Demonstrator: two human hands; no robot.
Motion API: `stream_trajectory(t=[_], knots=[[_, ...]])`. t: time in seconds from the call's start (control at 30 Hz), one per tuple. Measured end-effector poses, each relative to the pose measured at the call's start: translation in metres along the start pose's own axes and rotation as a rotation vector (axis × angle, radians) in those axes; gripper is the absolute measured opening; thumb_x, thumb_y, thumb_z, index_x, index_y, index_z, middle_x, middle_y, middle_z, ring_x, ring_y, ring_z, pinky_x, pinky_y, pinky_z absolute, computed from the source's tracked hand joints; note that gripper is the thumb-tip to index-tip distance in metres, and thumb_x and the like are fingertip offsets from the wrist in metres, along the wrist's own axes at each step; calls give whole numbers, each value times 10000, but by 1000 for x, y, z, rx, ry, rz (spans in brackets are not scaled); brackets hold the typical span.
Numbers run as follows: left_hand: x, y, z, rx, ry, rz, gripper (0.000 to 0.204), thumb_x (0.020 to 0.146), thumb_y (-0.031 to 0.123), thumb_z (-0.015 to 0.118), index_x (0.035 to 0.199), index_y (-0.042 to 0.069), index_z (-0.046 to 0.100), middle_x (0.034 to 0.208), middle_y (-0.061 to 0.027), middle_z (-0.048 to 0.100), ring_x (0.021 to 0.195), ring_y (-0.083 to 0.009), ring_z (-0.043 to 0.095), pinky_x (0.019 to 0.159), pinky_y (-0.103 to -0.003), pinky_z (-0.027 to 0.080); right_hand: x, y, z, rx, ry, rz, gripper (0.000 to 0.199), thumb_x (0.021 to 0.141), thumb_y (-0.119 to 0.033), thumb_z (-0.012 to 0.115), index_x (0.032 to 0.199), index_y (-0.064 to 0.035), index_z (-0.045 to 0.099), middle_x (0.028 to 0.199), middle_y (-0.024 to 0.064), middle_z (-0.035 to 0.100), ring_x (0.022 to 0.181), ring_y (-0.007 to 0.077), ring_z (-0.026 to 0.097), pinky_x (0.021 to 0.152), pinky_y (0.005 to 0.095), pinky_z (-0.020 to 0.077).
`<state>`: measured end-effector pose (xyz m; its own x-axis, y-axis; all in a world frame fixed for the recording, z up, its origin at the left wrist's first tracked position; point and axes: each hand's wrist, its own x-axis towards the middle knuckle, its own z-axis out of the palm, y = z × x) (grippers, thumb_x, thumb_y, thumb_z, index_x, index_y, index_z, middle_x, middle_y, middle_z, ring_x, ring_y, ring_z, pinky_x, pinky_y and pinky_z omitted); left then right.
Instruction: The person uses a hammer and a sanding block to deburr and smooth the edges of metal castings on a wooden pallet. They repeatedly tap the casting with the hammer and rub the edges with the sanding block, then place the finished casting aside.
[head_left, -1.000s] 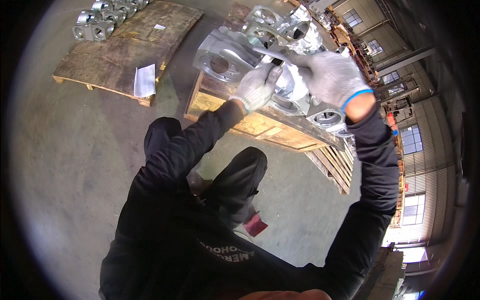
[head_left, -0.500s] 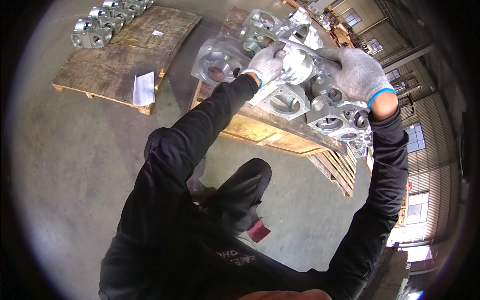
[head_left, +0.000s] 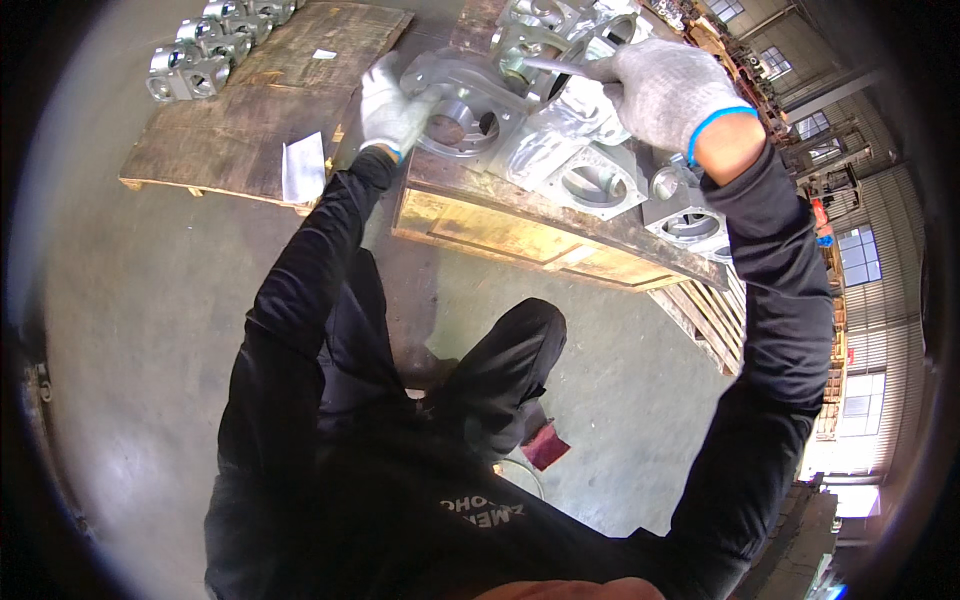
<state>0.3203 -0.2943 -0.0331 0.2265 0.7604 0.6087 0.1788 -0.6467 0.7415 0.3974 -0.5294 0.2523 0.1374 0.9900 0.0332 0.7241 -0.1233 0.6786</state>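
Observation:
My right hand (head_left: 672,92), in a grey knit glove with a blue cuff, is closed around a slim grey bar-like tool (head_left: 555,66) whose end points left over the metal parts. Its exact kind is not clear. My left hand (head_left: 395,108), gloved as well, is at the left side of a large silver metal housing (head_left: 462,76) with a round bore. Its fingers are spread, with the thumb toward the housing; whether it touches is hard to tell. Nearer me lies a square-flanged casting (head_left: 598,190) with a round opening.
The parts crowd a wooden platform (head_left: 560,255). To the left, a low wooden pallet (head_left: 235,125) bears several castings (head_left: 190,72) and a white paper sheet (head_left: 304,168) at its edge. A slatted pallet (head_left: 705,320) stands at right. My bent knee is below.
My left hand has left the tool and moved left to the large housing's side, fingers spreading. My right hand, still gripping the tool, has shifted slightly left and up. The view has shifted too.

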Motion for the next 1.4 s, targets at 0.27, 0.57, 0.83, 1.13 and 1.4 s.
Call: stream_trajectory(t=[0.27,0.57,0.83,1.13,1.4], knots=[[34,-77,39,-71,-482,-252,902,734,288,812,1499,38,405,1363,-284,585,1280,-400,572,1064,-426,476,-8,-11,-16,137,-112,69,360,846,-142,559,1137,-159,771,911,169,733,858,335,724,771,458,580],[39,-130,80,-105,-526,-172,703,790,103,642,1467,8,482,1324,-240,639,1271,-362,591,1052,-389,485,-22,-5,-20,172,-190,116,355,857,-174,563,1144,-206,769,883,164,731,863,351,720,772,476,572],[-8,-46,2,105,-516,-146,570,805,288,752,1275,28,561,1101,-264,699,1066,-434,662,915,-484,533,-66,-11,13,154,-97,108,363,940,-216,585,1282,-258,699,679,136,655,674,298,702,610,441,556],[-91,16,-35,108,-402,-187,657,800,165,699,1387,2,453,1213,-272,645,1088,-437,649,936,-473,520,-136,-34,78,36,63,225,568,877,-148,681,1417,-308,603,902,92,620,713,254,653,585,383,516],[-101,24,-36,114,-376,-210,604,817,165,669,1354,4,445,1111,-279,667,1039,-452,655,900,-494,532,-179,-47,136,108,298,288,390,828,-174,704,1210,-250,692,1050,109,659,805,310,660,711,429,533]])
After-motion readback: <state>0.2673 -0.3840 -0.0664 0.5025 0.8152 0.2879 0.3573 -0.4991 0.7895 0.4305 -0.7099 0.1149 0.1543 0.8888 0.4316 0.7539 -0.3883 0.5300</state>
